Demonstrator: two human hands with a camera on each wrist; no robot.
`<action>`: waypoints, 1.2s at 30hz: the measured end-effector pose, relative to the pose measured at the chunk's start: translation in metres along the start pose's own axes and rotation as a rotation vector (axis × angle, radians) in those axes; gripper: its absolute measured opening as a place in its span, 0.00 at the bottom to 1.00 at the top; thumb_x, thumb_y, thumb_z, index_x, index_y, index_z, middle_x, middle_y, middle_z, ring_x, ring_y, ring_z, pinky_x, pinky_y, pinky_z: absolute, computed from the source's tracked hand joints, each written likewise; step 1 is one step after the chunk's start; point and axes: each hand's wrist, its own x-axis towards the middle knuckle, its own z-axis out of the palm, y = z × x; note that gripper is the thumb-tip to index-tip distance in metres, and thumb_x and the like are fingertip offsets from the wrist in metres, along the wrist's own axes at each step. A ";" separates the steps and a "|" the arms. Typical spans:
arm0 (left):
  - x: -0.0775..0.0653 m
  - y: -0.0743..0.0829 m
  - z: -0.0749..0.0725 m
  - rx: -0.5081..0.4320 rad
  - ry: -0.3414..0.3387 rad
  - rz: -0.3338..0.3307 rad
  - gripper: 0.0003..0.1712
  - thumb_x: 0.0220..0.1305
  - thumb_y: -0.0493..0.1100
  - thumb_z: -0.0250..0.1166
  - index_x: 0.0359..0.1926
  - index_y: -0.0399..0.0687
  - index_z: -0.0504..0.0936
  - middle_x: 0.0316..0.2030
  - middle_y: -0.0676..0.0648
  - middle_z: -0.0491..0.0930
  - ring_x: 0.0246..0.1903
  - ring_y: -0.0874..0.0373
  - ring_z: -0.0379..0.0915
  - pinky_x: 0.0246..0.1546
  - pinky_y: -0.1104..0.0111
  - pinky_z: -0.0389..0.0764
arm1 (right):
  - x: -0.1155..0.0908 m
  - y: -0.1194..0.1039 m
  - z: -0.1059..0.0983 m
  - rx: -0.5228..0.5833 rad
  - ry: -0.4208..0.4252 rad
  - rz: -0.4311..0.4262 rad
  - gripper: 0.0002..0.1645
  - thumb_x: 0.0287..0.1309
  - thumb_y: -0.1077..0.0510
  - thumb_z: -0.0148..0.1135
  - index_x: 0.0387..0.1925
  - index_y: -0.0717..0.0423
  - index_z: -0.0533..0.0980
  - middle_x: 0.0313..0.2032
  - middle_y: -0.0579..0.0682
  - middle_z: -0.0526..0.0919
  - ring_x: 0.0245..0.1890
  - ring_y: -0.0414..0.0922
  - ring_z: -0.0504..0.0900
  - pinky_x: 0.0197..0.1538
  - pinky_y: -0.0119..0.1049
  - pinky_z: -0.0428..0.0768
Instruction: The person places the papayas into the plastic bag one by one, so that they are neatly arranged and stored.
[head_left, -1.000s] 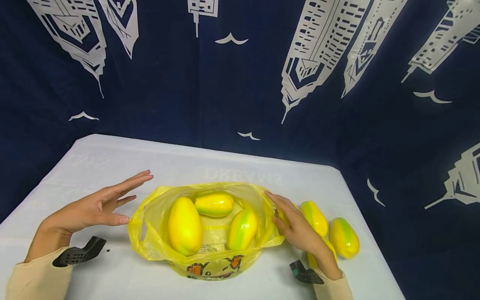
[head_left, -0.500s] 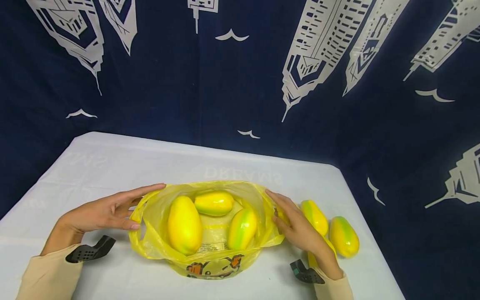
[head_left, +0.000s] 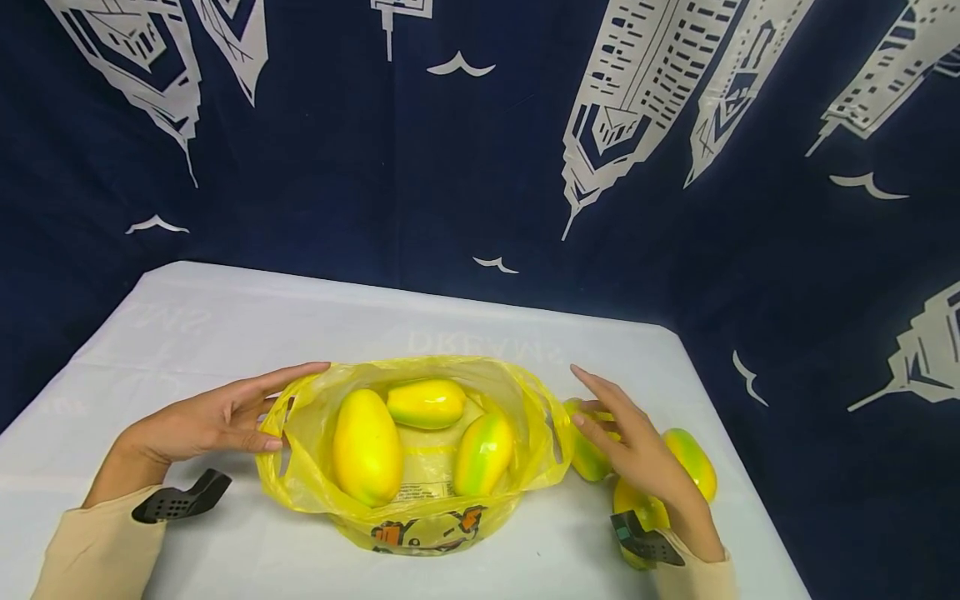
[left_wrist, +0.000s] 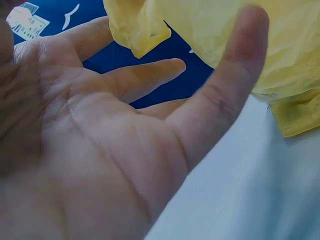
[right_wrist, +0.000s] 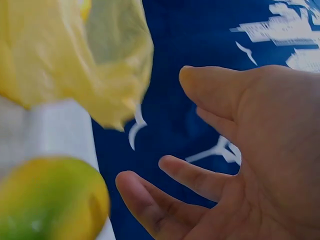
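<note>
Left hand (head_left: 197,427) and right hand (head_left: 636,446), fingers (left_wrist: 145,80) loosely apart.

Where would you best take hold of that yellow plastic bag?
Probably by both handle loops, one at each end: left hand from the left, right hand from the right. The yellow plastic bag gapes upward, and each loop has an open hole.
</note>
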 end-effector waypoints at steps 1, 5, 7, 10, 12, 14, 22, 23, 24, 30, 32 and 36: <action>0.000 0.000 0.000 0.003 0.006 -0.005 0.49 0.65 0.17 0.49 0.80 0.42 0.37 0.80 0.46 0.39 0.74 0.51 0.57 0.67 0.65 0.71 | -0.001 0.002 -0.004 -0.009 0.010 0.017 0.38 0.72 0.54 0.58 0.77 0.32 0.56 0.73 0.53 0.63 0.60 0.57 0.78 0.57 0.57 0.80; 0.001 0.001 0.001 0.028 0.009 -0.003 0.49 0.65 0.17 0.49 0.80 0.42 0.38 0.80 0.44 0.39 0.74 0.52 0.57 0.67 0.66 0.71 | -0.007 0.011 -0.017 -0.026 0.039 0.086 0.36 0.71 0.52 0.59 0.76 0.34 0.58 0.72 0.55 0.65 0.62 0.60 0.75 0.59 0.62 0.77; 0.002 0.002 0.000 0.036 0.011 -0.002 0.49 0.66 0.17 0.49 0.80 0.42 0.38 0.80 0.45 0.40 0.74 0.53 0.58 0.67 0.66 0.71 | -0.008 0.014 -0.021 -0.035 0.043 0.098 0.36 0.71 0.52 0.60 0.76 0.36 0.59 0.72 0.56 0.66 0.63 0.61 0.75 0.59 0.62 0.77; 0.001 0.002 0.000 0.043 0.011 -0.001 0.48 0.66 0.18 0.49 0.80 0.42 0.38 0.80 0.45 0.40 0.74 0.53 0.57 0.67 0.66 0.71 | -0.008 0.018 -0.021 -0.035 0.042 0.098 0.37 0.68 0.54 0.63 0.75 0.38 0.62 0.71 0.57 0.68 0.62 0.62 0.75 0.60 0.63 0.76; 0.000 0.002 -0.001 0.052 0.024 -0.011 0.48 0.66 0.18 0.49 0.80 0.42 0.39 0.80 0.45 0.40 0.74 0.54 0.57 0.66 0.66 0.72 | -0.006 0.020 -0.019 -0.034 0.031 0.099 0.38 0.67 0.56 0.64 0.74 0.39 0.63 0.70 0.57 0.68 0.62 0.63 0.74 0.61 0.63 0.75; -0.001 0.001 -0.001 0.057 0.035 -0.022 0.48 0.67 0.18 0.50 0.80 0.43 0.39 0.80 0.46 0.41 0.74 0.54 0.58 0.66 0.66 0.72 | -0.005 0.024 -0.017 -0.040 0.015 0.114 0.39 0.65 0.57 0.66 0.74 0.38 0.64 0.70 0.57 0.68 0.63 0.63 0.73 0.63 0.63 0.73; -0.001 0.000 -0.001 0.060 0.040 -0.031 0.47 0.67 0.19 0.50 0.80 0.43 0.39 0.80 0.47 0.42 0.73 0.55 0.59 0.66 0.66 0.72 | -0.004 0.030 -0.012 -0.082 -0.011 0.149 0.42 0.61 0.62 0.69 0.73 0.41 0.65 0.70 0.58 0.68 0.64 0.63 0.73 0.64 0.60 0.74; -0.001 0.000 -0.001 0.065 0.041 -0.032 0.47 0.67 0.19 0.50 0.80 0.43 0.39 0.80 0.47 0.42 0.73 0.54 0.60 0.66 0.66 0.72 | -0.004 0.030 -0.011 -0.084 -0.012 0.144 0.42 0.60 0.62 0.69 0.73 0.41 0.65 0.70 0.58 0.68 0.64 0.63 0.73 0.63 0.60 0.74; -0.001 0.000 -0.001 0.068 0.046 -0.037 0.47 0.67 0.19 0.50 0.80 0.43 0.40 0.80 0.47 0.43 0.73 0.54 0.60 0.66 0.66 0.73 | -0.004 0.030 -0.010 -0.081 -0.014 0.144 0.42 0.60 0.62 0.70 0.73 0.41 0.66 0.70 0.58 0.68 0.64 0.63 0.73 0.64 0.60 0.74; 0.000 -0.001 -0.002 0.076 0.038 -0.033 0.47 0.67 0.19 0.50 0.80 0.42 0.39 0.80 0.46 0.42 0.72 0.54 0.61 0.65 0.65 0.73 | -0.003 0.028 -0.005 -0.079 -0.045 0.134 0.41 0.58 0.59 0.72 0.72 0.44 0.67 0.71 0.58 0.67 0.66 0.63 0.71 0.65 0.60 0.72; 0.000 -0.001 -0.002 0.089 0.049 -0.036 0.47 0.67 0.20 0.51 0.80 0.42 0.40 0.80 0.47 0.43 0.73 0.56 0.60 0.65 0.66 0.73 | -0.002 0.028 -0.004 -0.090 -0.061 0.154 0.42 0.58 0.57 0.72 0.72 0.43 0.66 0.71 0.57 0.67 0.68 0.62 0.69 0.67 0.62 0.70; 0.000 -0.001 -0.002 0.114 0.067 -0.036 0.47 0.67 0.21 0.52 0.80 0.42 0.41 0.80 0.48 0.44 0.73 0.58 0.59 0.65 0.67 0.73 | -0.002 0.026 -0.002 -0.099 -0.104 0.209 0.42 0.58 0.53 0.72 0.72 0.42 0.67 0.72 0.56 0.66 0.71 0.62 0.65 0.69 0.65 0.64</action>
